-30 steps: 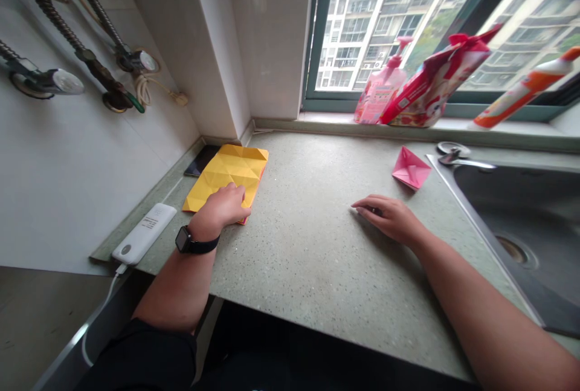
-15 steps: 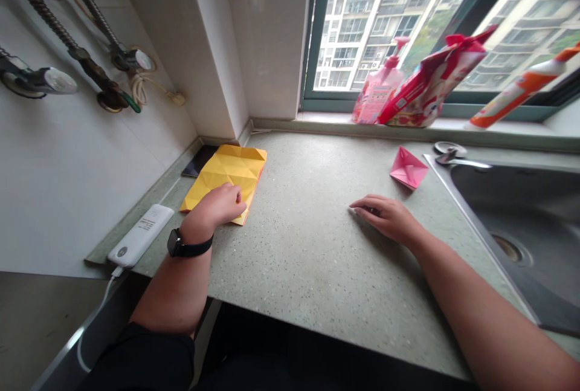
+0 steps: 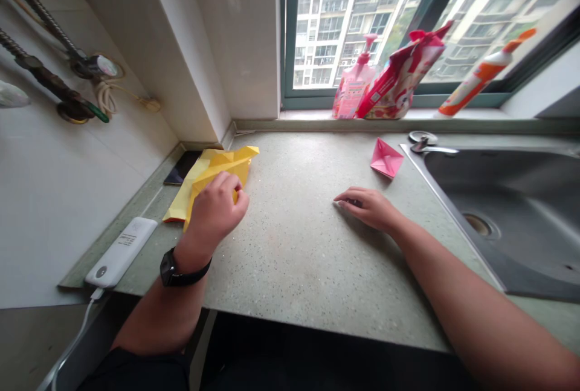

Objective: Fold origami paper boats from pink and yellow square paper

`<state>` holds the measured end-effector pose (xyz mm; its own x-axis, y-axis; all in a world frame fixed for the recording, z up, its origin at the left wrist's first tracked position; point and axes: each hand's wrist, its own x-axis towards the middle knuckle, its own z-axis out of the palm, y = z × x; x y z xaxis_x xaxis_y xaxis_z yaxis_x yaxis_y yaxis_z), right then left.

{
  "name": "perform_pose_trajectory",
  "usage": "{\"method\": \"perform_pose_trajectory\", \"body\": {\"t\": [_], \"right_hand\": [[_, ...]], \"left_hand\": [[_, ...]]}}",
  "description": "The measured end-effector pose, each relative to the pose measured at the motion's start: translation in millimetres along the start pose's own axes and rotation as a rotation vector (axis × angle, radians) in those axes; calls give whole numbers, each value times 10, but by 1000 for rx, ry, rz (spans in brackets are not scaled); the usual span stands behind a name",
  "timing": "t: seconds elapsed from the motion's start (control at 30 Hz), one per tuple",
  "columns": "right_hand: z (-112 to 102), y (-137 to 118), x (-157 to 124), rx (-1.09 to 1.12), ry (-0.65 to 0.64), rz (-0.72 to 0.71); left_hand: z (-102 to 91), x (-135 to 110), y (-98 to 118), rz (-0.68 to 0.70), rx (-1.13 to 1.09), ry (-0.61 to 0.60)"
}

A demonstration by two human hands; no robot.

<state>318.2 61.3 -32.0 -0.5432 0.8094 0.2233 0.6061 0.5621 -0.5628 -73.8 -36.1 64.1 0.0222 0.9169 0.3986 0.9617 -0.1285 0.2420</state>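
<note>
My left hand [image 3: 220, 202], with a black watch at the wrist, is closed on the near right part of a creased yellow sheet of paper [image 3: 231, 164]. The sheet is bent up and partly off a paler yellow paper [image 3: 181, 193] with an orange-red edge under it. My fingertips are hidden behind the hand. Over on the right, my right hand [image 3: 369, 206] rests on the counter with its fingers stretched out, holding nothing. Beyond it sits a pink folded paper piece [image 3: 386, 160], apart from the hand.
A flat dark object [image 3: 181, 168] lies partly under the papers. Nearer is a white power bank [image 3: 124, 252] with a cable. The steel sink [image 3: 521, 197] is at the right. A pink pump bottle [image 3: 354, 93], red bag [image 3: 401, 80] and orange-white bottle [image 3: 473, 83] stand on the sill.
My left hand has raised and curled the yellow sheet, baring the paler paper at the left. The camera view has shifted to the right. My right hand stays on the counter.
</note>
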Motion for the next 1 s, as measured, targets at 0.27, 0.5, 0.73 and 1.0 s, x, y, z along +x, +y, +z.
{"method": "perform_pose_trajectory", "body": {"t": [0.27,0.5,0.73,1.0], "right_hand": [[36,-266,50,216,-77,131],[302,-442,83,546,-33,392],[321,-372,83,312,124,416],[253,-398,53,-194,349,48]], "left_hand": [[321,-227,683,357,-548,-328],[524,-249,744,412,-744,-396],[853,-190,481,510,-442,-380],[1071,-222,552,567,-147,-637]]}}
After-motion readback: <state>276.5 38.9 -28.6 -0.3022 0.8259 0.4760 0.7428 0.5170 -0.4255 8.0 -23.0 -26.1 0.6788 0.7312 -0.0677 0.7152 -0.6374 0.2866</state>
